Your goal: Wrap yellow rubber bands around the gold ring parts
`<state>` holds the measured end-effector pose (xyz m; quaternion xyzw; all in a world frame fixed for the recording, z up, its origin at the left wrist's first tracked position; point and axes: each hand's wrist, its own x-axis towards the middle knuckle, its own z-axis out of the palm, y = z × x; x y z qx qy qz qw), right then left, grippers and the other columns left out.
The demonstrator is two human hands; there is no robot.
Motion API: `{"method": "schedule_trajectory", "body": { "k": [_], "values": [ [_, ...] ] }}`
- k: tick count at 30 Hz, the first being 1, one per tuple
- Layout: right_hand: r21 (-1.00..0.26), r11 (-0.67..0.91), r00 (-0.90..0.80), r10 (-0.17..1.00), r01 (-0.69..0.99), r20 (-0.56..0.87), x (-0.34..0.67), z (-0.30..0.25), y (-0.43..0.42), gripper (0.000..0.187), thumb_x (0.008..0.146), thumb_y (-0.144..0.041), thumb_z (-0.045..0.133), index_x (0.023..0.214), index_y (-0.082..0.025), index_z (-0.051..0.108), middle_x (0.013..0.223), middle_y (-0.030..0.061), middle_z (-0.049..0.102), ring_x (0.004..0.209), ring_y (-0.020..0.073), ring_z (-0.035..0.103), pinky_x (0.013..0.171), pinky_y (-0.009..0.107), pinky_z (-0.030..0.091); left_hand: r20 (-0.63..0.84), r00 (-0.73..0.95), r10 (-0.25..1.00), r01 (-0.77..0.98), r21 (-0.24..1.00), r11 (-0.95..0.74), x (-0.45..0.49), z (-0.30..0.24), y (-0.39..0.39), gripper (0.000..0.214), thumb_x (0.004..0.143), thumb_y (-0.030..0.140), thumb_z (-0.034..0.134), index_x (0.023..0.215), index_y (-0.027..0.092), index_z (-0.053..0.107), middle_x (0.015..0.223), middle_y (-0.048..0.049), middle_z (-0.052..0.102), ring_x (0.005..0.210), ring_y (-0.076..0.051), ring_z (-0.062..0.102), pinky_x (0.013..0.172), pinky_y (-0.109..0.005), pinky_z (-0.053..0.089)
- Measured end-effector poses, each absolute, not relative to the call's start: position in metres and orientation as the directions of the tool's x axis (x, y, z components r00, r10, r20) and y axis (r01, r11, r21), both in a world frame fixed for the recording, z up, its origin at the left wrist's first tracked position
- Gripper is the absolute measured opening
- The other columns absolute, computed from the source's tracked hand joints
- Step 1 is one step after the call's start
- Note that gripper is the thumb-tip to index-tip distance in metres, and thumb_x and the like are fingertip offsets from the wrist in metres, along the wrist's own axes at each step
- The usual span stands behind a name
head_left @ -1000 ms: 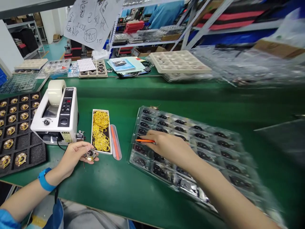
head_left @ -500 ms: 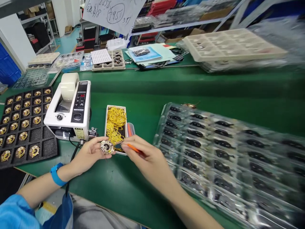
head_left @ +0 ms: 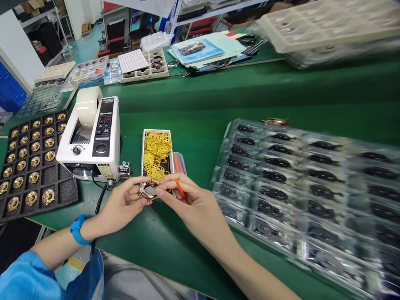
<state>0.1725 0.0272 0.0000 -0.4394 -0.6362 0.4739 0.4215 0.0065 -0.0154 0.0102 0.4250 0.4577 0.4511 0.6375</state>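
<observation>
My left hand pinches a small round gold part with thin wires just above the green table, in front of a box of yellow rings. My right hand meets it from the right; its fingertips press on the same part while an orange tool is tucked between its fingers. A clear blister tray of black parts lies to the right of my right hand.
A white tape dispenser stands left of the ring box. A black foam tray of gold parts sits at the far left. Beige compartment trays, papers and shelves line the back of the green table.
My right hand left the blister tray with the orange tool and came to the part in my left hand. My left hand lifted the part slightly. The view tilted down and left.
</observation>
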Motion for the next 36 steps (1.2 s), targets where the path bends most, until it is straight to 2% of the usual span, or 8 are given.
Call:
{"method": "schedule_trajectory", "body": {
  "k": [7,14,20,30,36],
  "values": [
    [-0.958,0.208,-0.261,0.953,0.199,0.153,0.172,0.003,0.025,0.024,0.081,-0.038,0.062,0.064,-0.021,0.065,0.079,0.0050,0.059,0.066,0.0156,0.054,0.051,0.025,0.042,-0.204,0.175,0.963,-0.159,0.960,0.232,0.007,0.011,-0.016,0.041,0.079,0.023,0.071,0.117,0.019,0.059,0.092,-0.0048,0.070,0.085,-0.015,0.067,0.089,-0.033,0.052],
    [-0.931,0.291,-0.237,0.942,0.220,0.239,0.168,-0.003,0.023,0.015,0.081,-0.026,0.061,0.066,-0.021,0.064,0.082,0.0048,0.059,0.076,0.0179,0.059,0.065,0.028,0.050,-0.204,0.178,0.963,-0.169,0.958,0.234,0.009,0.010,-0.016,0.039,0.079,0.021,0.070,0.115,0.018,0.056,0.093,-0.0055,0.071,0.083,-0.014,0.067,0.088,-0.031,0.052],
    [-0.880,0.366,-0.202,0.927,0.304,0.316,0.164,-0.003,0.020,0.016,0.084,-0.024,0.058,0.069,-0.021,0.062,0.080,0.0036,0.059,0.069,0.0159,0.059,0.058,0.026,0.048,-0.223,0.174,0.959,-0.183,0.950,0.254,0.011,0.011,-0.016,0.042,0.076,0.025,0.074,0.112,0.018,0.055,0.090,-0.0050,0.071,0.083,-0.015,0.067,0.084,-0.030,0.051],
    [-0.781,0.459,-0.165,0.887,0.423,0.432,0.156,-0.008,0.015,0.016,0.089,-0.024,0.055,0.073,-0.021,0.057,0.082,0.0028,0.060,0.069,0.0154,0.061,0.057,0.026,0.047,-0.240,0.050,0.969,-0.258,0.935,0.245,0.017,0.008,-0.012,0.043,0.071,0.043,0.079,0.097,0.018,0.056,0.072,0.0009,0.069,0.067,-0.011,0.065,0.073,-0.026,0.054],
    [-0.698,0.524,-0.172,0.842,0.489,0.512,0.154,-0.011,0.012,0.015,0.088,-0.020,0.056,0.073,-0.020,0.056,0.083,0.0022,0.060,0.070,0.0150,0.063,0.053,0.025,0.045,-0.223,-0.034,0.974,-0.228,0.951,0.210,0.020,0.006,-0.012,0.041,0.070,0.045,0.078,0.091,0.017,0.057,0.065,0.0024,0.069,0.060,-0.010,0.064,0.064,-0.023,0.056]
  ]
}}
